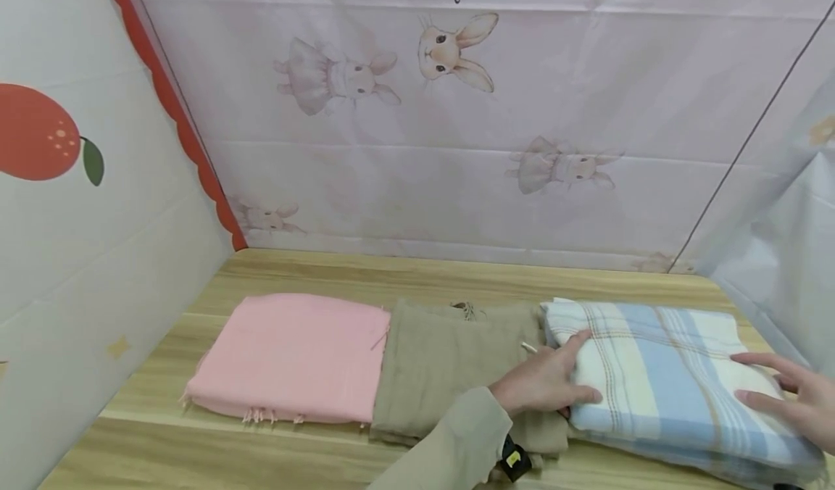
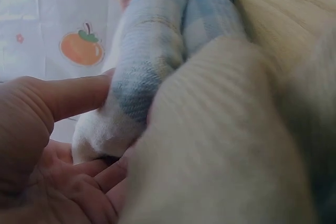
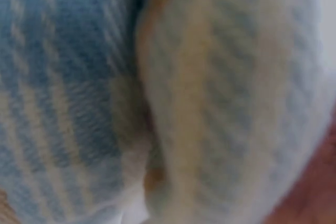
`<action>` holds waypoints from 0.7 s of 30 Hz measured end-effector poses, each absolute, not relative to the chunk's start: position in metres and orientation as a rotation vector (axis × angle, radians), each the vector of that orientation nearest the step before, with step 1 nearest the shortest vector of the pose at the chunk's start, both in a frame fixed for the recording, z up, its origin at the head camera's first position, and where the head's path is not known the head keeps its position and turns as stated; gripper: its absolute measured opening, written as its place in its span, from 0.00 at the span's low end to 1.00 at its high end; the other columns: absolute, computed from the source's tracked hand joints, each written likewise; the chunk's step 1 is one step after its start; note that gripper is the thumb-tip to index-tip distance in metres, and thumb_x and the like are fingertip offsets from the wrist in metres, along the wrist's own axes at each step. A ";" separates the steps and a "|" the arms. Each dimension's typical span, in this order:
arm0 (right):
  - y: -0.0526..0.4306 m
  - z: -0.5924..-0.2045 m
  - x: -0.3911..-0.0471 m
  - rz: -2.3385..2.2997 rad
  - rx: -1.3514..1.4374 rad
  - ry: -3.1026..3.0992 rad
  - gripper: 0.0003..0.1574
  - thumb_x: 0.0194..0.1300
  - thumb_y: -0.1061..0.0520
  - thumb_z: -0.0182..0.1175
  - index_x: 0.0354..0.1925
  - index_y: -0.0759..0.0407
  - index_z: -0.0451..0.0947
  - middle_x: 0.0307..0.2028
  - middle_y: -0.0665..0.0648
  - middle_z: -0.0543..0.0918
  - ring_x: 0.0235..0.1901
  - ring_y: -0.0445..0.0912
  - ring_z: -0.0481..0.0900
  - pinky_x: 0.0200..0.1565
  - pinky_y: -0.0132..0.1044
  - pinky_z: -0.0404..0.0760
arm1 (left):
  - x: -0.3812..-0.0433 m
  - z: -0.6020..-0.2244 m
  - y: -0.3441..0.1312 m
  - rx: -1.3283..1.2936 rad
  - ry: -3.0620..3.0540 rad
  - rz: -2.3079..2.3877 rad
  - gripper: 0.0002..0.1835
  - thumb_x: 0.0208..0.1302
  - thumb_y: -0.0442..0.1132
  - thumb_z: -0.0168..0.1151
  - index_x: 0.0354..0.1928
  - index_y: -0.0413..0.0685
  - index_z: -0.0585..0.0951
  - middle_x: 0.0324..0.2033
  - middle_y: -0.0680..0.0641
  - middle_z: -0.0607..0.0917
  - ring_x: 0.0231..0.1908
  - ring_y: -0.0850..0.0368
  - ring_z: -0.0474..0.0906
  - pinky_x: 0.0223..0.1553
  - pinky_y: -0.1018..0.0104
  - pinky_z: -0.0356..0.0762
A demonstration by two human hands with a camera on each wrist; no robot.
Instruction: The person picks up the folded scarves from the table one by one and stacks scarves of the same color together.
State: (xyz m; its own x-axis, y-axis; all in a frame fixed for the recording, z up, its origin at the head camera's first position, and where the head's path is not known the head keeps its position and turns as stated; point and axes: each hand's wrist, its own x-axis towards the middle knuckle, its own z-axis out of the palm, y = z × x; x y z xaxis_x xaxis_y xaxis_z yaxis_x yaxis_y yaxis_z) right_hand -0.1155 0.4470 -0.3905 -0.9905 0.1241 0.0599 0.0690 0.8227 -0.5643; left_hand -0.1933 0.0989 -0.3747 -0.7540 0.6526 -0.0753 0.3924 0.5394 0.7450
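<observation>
A folded white-and-blue plaid scarf [image 1: 678, 374] lies at the right end of a row of folded cloths. My left hand [image 1: 544, 378] grips its left edge, and in the left wrist view the thumb [image 2: 79, 95] lies on one face with fingers tucked round the other. At the opposite edge my right hand [image 1: 789, 396] holds the scarf, thumb and forefinger on top, the other fingers partly hidden. Plaid folds [image 3: 226, 98] fill the right wrist view. A folded khaki scarf [image 1: 450, 374] sits beside it, partly behind my left forearm.
A folded pink fringed scarf [image 1: 293, 359] lies left of the khaki one. All rest on a wood-grain table [image 1: 261, 461]. Printed sheets with rabbits [image 1: 404, 200] hang behind the table, and others hang at both sides.
</observation>
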 end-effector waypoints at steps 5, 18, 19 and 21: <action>0.440 -0.390 -0.117 0.861 -0.100 -2.848 0.46 0.67 0.58 0.68 0.46 0.04 0.55 0.37 0.70 0.84 0.23 0.33 0.71 0.24 0.34 0.71 | -0.194 -0.376 0.101 0.863 2.463 1.026 0.49 0.63 0.46 0.73 0.80 0.68 0.55 0.52 0.44 0.85 0.19 0.61 0.73 0.24 0.71 0.72; 0.433 -0.392 -0.122 0.718 -0.028 -2.816 0.20 0.66 0.60 0.68 0.54 0.64 0.76 0.53 0.88 0.70 0.44 0.74 0.74 0.42 0.59 0.75 | -0.195 -0.377 0.098 0.831 2.464 1.039 0.49 0.64 0.47 0.72 0.80 0.70 0.54 0.54 0.47 0.84 0.19 0.62 0.72 0.22 0.70 0.72; 0.430 -0.391 -0.122 0.690 -0.025 -2.819 0.21 0.67 0.60 0.67 0.55 0.66 0.75 0.52 0.89 0.70 0.45 0.76 0.73 0.41 0.65 0.72 | -0.194 -0.376 0.097 0.835 2.465 1.043 0.49 0.64 0.47 0.72 0.80 0.70 0.54 0.52 0.47 0.85 0.19 0.62 0.71 0.22 0.70 0.71; 0.426 -0.388 -0.120 0.625 -0.016 -2.798 0.20 0.67 0.60 0.67 0.54 0.65 0.76 0.50 0.90 0.71 0.45 0.82 0.69 0.40 0.70 0.70 | -0.194 -0.375 0.095 0.852 2.466 1.052 0.48 0.65 0.47 0.72 0.80 0.70 0.54 0.40 0.47 0.87 0.16 0.62 0.70 0.20 0.70 0.72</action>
